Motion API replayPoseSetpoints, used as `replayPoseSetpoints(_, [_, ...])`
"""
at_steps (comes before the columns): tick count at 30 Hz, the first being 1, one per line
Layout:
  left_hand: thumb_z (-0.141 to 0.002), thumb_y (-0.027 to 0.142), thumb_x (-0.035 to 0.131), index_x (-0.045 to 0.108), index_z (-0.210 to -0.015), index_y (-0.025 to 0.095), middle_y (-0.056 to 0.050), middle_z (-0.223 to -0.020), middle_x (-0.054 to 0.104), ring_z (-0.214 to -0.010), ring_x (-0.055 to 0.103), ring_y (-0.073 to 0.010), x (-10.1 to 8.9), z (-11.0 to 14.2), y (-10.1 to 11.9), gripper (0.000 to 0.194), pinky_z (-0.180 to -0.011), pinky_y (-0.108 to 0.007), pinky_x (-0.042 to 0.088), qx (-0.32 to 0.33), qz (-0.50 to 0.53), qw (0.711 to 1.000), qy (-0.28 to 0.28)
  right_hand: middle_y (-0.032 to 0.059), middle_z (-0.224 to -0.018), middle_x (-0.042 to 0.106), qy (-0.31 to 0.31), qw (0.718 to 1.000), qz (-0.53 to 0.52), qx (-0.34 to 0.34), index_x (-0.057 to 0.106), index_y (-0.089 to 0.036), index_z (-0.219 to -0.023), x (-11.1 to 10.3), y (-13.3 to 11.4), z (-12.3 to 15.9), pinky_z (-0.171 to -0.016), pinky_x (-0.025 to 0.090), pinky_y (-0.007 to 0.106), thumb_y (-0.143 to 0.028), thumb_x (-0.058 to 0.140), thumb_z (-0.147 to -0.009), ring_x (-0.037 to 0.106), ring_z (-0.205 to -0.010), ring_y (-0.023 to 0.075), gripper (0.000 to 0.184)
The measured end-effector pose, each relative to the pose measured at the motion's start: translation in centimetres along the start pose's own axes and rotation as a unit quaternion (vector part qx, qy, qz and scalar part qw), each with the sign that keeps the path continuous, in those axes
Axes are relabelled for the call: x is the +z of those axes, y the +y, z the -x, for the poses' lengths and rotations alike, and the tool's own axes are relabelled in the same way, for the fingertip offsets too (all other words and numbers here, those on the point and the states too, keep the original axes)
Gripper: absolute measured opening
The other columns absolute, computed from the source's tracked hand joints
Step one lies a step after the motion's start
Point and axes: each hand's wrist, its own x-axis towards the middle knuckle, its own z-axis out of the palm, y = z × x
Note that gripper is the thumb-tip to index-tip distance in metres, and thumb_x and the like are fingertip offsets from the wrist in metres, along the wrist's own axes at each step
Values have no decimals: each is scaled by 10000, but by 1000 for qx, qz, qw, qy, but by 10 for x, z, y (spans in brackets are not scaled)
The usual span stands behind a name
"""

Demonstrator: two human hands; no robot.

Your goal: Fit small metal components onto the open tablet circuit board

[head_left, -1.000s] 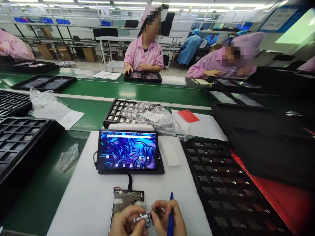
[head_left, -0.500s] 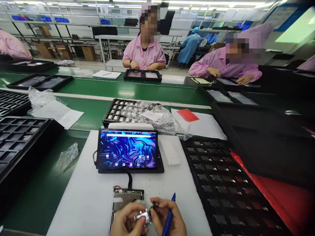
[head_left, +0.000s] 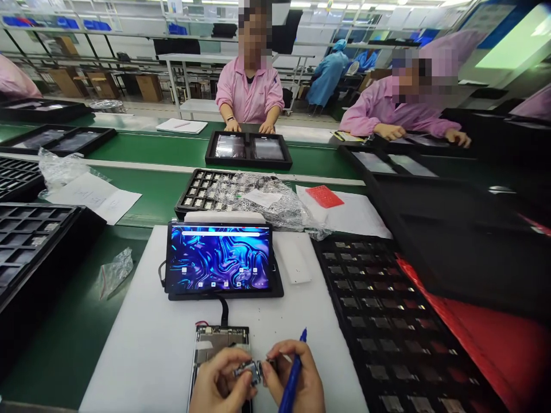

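Both my hands meet at the bottom edge over an open device board (head_left: pixel 219 341) lying on a white mat (head_left: pixel 142 344). My left hand (head_left: pixel 215 384) pinches a small metal part (head_left: pixel 248 371) between thumb and fingers. My right hand (head_left: pixel 297 376) pinches the same part's right end and also holds a blue pen (head_left: pixel 293 373) along its fingers. A black cable (head_left: pixel 224 312) runs from the board to a tablet (head_left: pixel 219 265) with a lit blue screen, standing just beyond.
A black tray of small parts (head_left: pixel 387 327) lies to the right, with a dark tray (head_left: pixel 465 246) and red sheet beyond. Empty black trays (head_left: pixel 30 241) sit left. A bagged parts tray (head_left: pixel 241 198) stands behind the tablet. People in pink coats work across the green belt (head_left: pixel 172 155).
The view has tilted down slightly. The person opposite has slid a black tray with two screens toward me on the belt. My hands stay pinched on the small part.
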Motion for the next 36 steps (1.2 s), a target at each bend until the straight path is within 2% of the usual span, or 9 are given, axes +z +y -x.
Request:
replayPoseSetpoints(8, [-571,594,785,703,-750,164,7,-613,661,-555,588,-83,-6,1,-2,473,-545,-158,545,-11,-17,1000,-18,-85,-646,622,-2,999,9,46,579,-248,-770,1,-16,2,-536,480,93,-188,836,-585,626,-544,53,322])
replayPoseSetpoints(13, [-602,595,766,706,-774,168,4,-627,668,-549,592,-87,-10,0,-5,464,-550,-163,545,-6,-47,998,-36,-70,-634,654,6,999,10,52,597,-255,-827,0,-16,3,-566,503,121,-202,847,-576,639,-564,77,358])
replayPoseSetpoints(19, [-663,609,713,685,-815,158,-20,-661,681,-550,629,-110,-15,-1,-12,477,-560,-183,546,10,-85,995,-60,-44,-602,664,-7,995,14,95,603,-231,-880,-4,-12,0,-530,488,156,-205,854,-551,629,-545,105,414])
replayPoseSetpoints(29, [-663,582,730,695,-822,145,-17,-645,666,-540,632,-108,-13,1,-7,467,-547,-169,534,0,-66,996,-64,-46,-627,663,-7,997,18,74,610,-246,-926,-4,-7,5,-580,523,174,-270,837,-605,649,-574,113,394])
replayPoseSetpoints(36, [-670,601,712,697,-823,151,-30,-674,673,-554,623,-118,-13,1,-8,476,-552,-187,549,2,-82,995,-62,-32,-644,681,-3,997,25,76,619,-234,-927,-3,-8,7,-548,531,161,-255,836,-604,662,-571,118,390])
